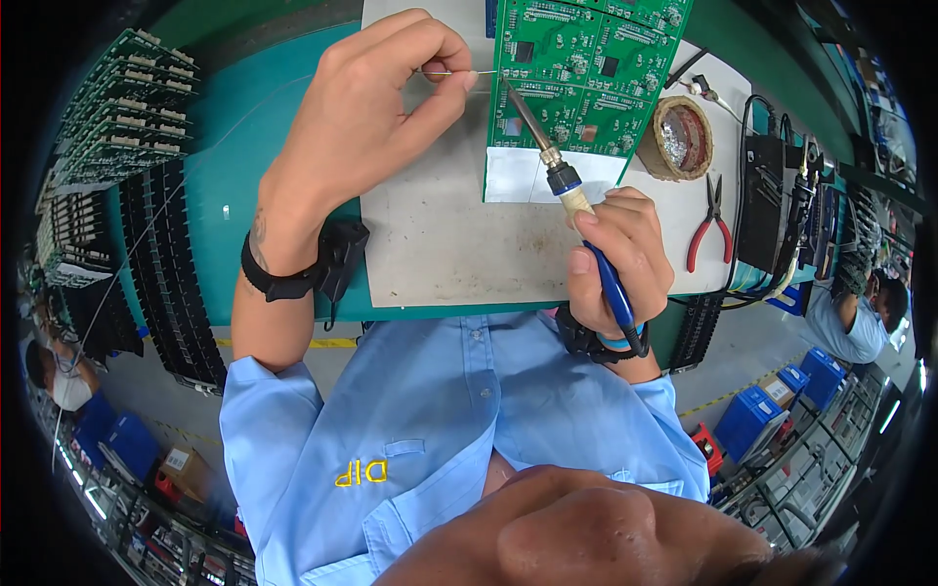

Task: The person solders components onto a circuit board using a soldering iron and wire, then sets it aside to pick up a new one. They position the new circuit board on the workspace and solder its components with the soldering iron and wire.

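Observation:
My left hand (376,107) is closed in a pinch on a thin solder wire (488,72), whose end reaches the left edge of a green circuit board panel (625,93). My right hand (622,256) grips a soldering iron (563,178) with a dark blue handle and pale tape near its collar. The iron slants up to the left, and its tip is at the board's left edge beside the wire's end; whether they touch is too small to tell. Chips and connectors cover the panel, and a white strip (511,176) lies along its near edge.
A round brown container (676,139) with a shiny inside stands right of the panel, near red-handled pliers (710,225). Black tool holders (767,200) and cables occupy the right side. Stacked circuit boards (127,112) and black racks (166,264) stand left. Other people work at both far sides.

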`<state>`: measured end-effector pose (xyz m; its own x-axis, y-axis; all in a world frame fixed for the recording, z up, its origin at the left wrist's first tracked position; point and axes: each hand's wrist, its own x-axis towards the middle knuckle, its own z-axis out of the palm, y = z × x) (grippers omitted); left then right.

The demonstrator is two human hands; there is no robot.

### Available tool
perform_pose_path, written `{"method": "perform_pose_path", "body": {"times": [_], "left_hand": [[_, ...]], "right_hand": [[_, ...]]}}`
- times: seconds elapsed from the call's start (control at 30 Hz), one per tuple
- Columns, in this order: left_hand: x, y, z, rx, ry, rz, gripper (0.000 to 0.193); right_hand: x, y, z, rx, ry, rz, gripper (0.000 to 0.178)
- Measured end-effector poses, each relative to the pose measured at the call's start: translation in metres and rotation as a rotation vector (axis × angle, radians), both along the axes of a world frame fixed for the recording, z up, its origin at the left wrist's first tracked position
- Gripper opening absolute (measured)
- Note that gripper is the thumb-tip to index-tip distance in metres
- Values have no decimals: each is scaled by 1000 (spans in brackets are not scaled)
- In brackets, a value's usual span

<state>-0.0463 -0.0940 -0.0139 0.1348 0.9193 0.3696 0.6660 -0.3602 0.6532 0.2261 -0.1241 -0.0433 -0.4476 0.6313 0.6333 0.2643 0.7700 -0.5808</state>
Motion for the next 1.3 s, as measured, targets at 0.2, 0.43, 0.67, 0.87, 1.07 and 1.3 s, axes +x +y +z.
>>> {"method": "perform_pose_path", "body": {"times": [0.2, 0.43, 0.67, 0.87, 1.07, 1.3], "left_hand": [[0, 1, -2, 41, -8, -21, 8], [3, 1, -3, 58, -15, -24, 8], [3, 2, -8, 73, -34, -32, 7], [2, 3, -13, 104, -80, -57, 6], [3, 3, -14, 88, -97, -55, 6], [4, 1, -5, 38, -23, -38, 7]], "right_hand": [[4, 0, 2, 5, -10, -15, 23], [4, 1, 1, 1, 1, -26, 23], [4, 1, 1, 0, -4, -21, 23], [3, 2, 2, -9, -18, -17, 24], [1, 3, 1, -13, 2, -20, 23], [1, 2, 1, -18, 35, -40, 23]]}}
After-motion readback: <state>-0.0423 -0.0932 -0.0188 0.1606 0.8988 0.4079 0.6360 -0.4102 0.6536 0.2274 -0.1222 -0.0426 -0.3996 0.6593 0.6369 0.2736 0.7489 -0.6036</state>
